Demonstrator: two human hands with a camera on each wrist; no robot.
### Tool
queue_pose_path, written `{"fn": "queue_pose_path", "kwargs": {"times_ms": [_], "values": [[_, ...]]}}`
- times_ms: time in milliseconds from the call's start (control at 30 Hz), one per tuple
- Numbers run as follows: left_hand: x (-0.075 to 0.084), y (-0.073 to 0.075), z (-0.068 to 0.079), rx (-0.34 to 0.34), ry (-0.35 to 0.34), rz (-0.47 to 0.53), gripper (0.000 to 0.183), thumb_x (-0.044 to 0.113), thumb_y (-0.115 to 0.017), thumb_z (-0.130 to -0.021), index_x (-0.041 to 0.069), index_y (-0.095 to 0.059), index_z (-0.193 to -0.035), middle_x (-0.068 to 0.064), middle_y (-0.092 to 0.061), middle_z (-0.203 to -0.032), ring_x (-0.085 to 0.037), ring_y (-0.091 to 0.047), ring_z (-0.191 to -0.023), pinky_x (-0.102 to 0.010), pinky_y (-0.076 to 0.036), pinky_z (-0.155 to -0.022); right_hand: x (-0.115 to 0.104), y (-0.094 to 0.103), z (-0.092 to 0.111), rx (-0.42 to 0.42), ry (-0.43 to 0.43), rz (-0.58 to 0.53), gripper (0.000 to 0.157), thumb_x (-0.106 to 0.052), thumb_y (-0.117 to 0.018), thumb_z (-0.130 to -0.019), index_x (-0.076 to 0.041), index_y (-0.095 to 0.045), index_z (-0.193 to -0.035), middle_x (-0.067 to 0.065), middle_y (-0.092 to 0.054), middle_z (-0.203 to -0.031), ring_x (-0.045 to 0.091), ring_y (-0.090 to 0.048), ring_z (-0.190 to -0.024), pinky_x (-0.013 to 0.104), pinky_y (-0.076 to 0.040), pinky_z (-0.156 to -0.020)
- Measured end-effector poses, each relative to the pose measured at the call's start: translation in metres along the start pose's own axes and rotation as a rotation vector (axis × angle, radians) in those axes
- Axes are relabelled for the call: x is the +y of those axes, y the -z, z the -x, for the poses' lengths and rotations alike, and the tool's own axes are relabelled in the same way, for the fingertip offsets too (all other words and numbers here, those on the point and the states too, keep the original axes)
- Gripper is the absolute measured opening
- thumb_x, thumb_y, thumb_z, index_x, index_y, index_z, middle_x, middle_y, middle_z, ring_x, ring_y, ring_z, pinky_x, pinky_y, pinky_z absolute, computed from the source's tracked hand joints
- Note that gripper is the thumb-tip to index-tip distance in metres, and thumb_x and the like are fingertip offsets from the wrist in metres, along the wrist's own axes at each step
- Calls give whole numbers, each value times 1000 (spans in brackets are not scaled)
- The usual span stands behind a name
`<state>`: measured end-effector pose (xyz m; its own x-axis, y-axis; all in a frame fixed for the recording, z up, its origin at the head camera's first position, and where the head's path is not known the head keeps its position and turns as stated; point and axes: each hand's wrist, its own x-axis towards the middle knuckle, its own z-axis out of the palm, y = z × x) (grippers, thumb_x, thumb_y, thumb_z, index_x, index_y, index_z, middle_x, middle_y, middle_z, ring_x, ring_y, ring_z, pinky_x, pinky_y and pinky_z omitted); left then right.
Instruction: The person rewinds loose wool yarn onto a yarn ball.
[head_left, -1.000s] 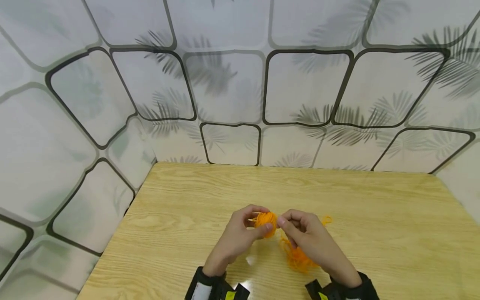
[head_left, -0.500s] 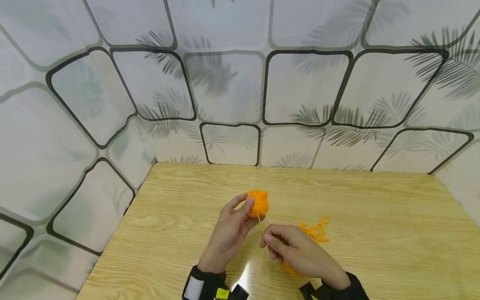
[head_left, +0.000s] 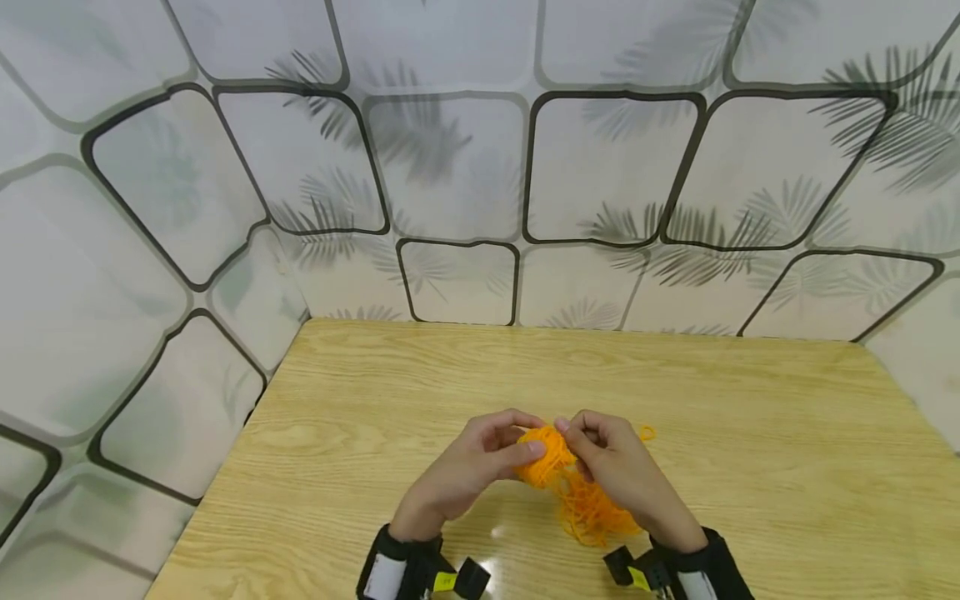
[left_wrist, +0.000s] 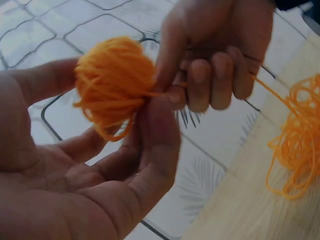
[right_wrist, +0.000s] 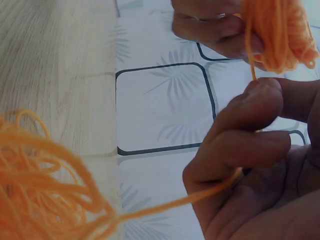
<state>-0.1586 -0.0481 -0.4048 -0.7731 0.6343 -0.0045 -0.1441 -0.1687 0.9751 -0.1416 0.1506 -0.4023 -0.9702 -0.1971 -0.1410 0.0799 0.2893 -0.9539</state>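
An orange ball of yarn (left_wrist: 115,80) is held between the thumb and fingers of my left hand (head_left: 465,471), above the table. Close on its right, my right hand (head_left: 618,462) pinches a single strand of yarn (right_wrist: 251,55) between thumb and forefinger. That strand leads from the ball into the pinch, passes through the curled fingers and runs on to a loose tangle of orange yarn (head_left: 592,508). The tangle lies on the table below my right hand, which partly covers it in the head view.
The wood-grain table (head_left: 360,400) reaches back to a wall covering (head_left: 465,183) with dark outlines and palm leaves. A small yarn loop (head_left: 647,432) shows beyond my right hand. Each wrist wears a black strap with a camera (head_left: 472,577).
Half a second ago the ball was higher and farther left, with the strand drawn down toward me. Now both hands are close together again, the ball lower and the right hand raised beside it.
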Motion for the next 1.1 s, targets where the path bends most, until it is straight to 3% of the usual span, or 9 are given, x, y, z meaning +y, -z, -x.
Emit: {"fn": "queue_pose_path", "kwargs": {"times_ms": [133, 433, 567, 767, 933, 1100], "values": [[-3, -4, -1, -33, -9, -135, 33, 20, -59, -90, 6, -55, -119, -13, -58, -106, -22, -61, -86, -40, -50, -76, -3, 0, 0, 44, -13, -8, 44, -48, -52, -89, -5, -56, -87, 8, -39, -60, 16, -37, -51, 28, -34, -46], [-7, -7, -4, 16, -40, -313, 29, 23, -61, -88, 14, -57, -115, -5, -59, -105, -21, -59, -88, -36, -50, -73, -8, 4, 6, 21, 25, -14, 40, -43, -53, -90, -4, -59, -91, 9, -41, -61, 15, -37, -50, 28, -34, -45], [-10, -7, -6, 116, -62, -426, 30, 29, -62, -87, 16, -56, -114, -3, -59, -106, -17, -60, -87, -31, -50, -71, -11, 6, 9, -8, 64, -4, 40, -43, -52, -91, -4, -59, -94, 10, -42, -62, 16, -37, -50, 29, -35, -46], [-16, -5, -7, 347, -115, -581, 35, 36, -61, -87, 16, -55, -116, 1, -58, -106, -15, -55, -97, -31, -47, -77, -16, 4, 15, -93, 197, 38, 34, -38, -47, -95, -6, -60, -97, 10, -45, -63, 19, -41, -50, 32, -39, -45], [-18, -4, -10, 546, -109, -506, 38, 34, -62, -86, 13, -55, -117, -4, -57, -108, -19, -55, -96, -30, -48, -76, -18, 0, 18, -191, 296, 65, 26, -33, -44, -97, -12, -60, -98, 8, -49, -66, 22, -45, -52, 32, -42, -45], [-17, -2, -11, 594, -113, -286, 40, 25, -62, -88, 5, -51, -121, -15, -57, -106, -24, -61, -92, -34, -50, -74, -17, -5, 18, -282, 293, 86, 25, -34, -44, -97, -16, -61, -100, 7, -52, -70, 21, -47, -55, 31, -42, -48]]}}
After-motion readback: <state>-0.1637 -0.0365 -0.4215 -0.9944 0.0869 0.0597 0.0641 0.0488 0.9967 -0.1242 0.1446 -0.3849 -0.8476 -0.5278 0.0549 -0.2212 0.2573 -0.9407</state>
